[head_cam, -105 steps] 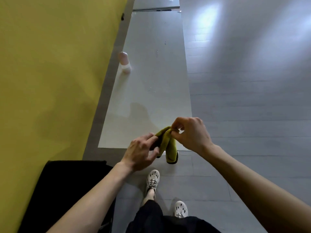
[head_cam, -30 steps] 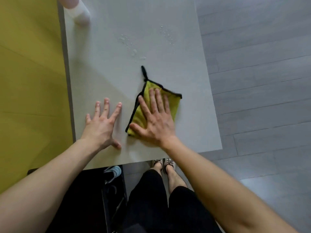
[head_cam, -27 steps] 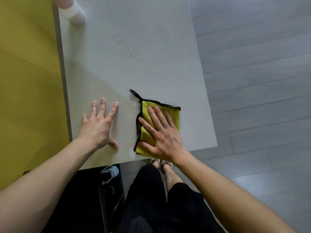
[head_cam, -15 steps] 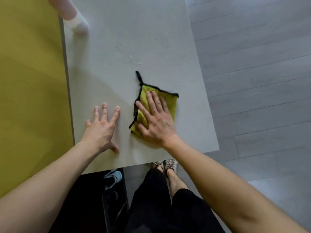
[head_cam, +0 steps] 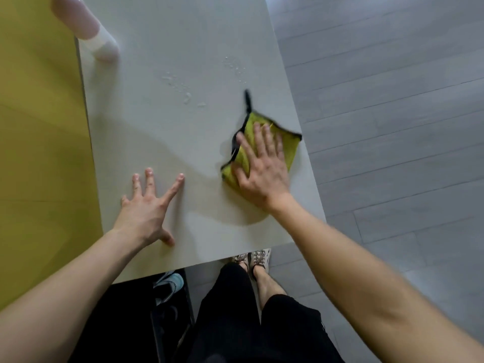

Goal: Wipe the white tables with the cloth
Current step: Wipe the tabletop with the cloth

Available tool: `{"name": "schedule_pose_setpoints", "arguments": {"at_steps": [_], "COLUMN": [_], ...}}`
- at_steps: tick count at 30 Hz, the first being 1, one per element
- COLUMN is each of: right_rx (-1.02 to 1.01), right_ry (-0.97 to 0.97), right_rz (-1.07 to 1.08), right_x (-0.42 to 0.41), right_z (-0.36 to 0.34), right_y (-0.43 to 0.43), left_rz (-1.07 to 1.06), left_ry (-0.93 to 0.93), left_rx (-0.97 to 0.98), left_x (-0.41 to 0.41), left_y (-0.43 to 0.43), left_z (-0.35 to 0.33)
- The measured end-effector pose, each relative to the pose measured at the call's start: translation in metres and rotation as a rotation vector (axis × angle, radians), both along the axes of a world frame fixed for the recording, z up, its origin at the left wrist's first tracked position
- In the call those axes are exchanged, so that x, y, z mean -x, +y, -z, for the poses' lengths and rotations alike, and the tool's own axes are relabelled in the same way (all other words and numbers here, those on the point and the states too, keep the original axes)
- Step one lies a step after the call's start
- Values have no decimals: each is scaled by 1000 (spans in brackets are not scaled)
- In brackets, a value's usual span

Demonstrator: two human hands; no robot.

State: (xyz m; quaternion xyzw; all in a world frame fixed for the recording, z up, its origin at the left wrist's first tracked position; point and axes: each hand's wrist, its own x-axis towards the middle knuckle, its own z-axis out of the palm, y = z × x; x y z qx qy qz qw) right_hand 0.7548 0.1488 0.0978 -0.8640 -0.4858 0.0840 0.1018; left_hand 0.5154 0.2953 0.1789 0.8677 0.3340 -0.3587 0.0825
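White table (head_cam: 183, 61) runs along yellow wall (head_cam: 39, 127) on the L, grey floor (head_cam: 392, 100) on the R. L hand (head_cam: 144, 213) flat on tabletop, fingers spread. R hand (head_cam: 262, 169) flat, fingers straight, pressing yellow cloth (head_cam: 292, 150) at table's R edge. Pink bottle (head_cam: 86, 24) far L. Water drops (head_cam: 183, 90) mid-table.
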Motion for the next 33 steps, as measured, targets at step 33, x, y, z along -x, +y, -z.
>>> {"name": "schedule_pose_setpoints", "arguments": {"at_steps": [33], "right_rx": [48], "right_ry": [59], "right_rz": [-144], "right_x": [116], "right_z": [-2], "right_y": [-94], "left_rz": [206], "left_ry": [-47], "left_rx": [6], "left_x": [33], "left_y": [14], "left_z": [-17]}}
